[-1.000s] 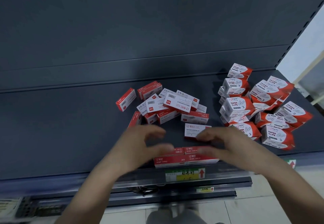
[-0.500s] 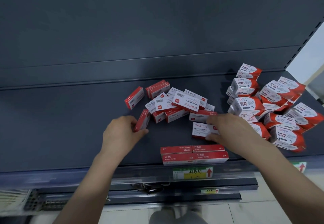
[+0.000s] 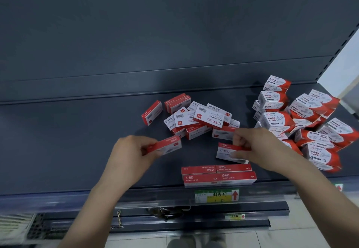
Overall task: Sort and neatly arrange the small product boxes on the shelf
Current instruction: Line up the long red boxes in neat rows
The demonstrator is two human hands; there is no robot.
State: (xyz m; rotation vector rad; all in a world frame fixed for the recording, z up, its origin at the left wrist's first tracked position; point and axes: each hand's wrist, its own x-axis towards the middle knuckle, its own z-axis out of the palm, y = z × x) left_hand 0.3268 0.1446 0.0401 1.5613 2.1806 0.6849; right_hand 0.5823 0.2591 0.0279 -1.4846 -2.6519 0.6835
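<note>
My left hand [image 3: 134, 150] pinches a red staple box [image 3: 167, 145] just above the dark shelf [image 3: 77, 150]. My right hand [image 3: 256, 148] grips another red-and-white staple box [image 3: 225, 151], lifted a little at one end. In front of both hands, several staple boxes [image 3: 217, 176] lie lined up in neat rows at the shelf's front edge. Behind the hands sits a loose heap of staple boxes [image 3: 196, 117]. At the right, a jumbled pile of red-and-white paper clip boxes [image 3: 303, 123] is partly hidden by my right forearm.
A single staple box [image 3: 152, 112] lies apart at the left of the heap. A green and yellow price label [image 3: 216, 196] hangs on the shelf's front rail. The shelf's back panel [image 3: 155, 34] rises behind. A lower rail and tiled floor show below.
My left hand picked up the red box at the heap's left and drew it back. My right hand closed on the box near the neat rows and tilted it up.
</note>
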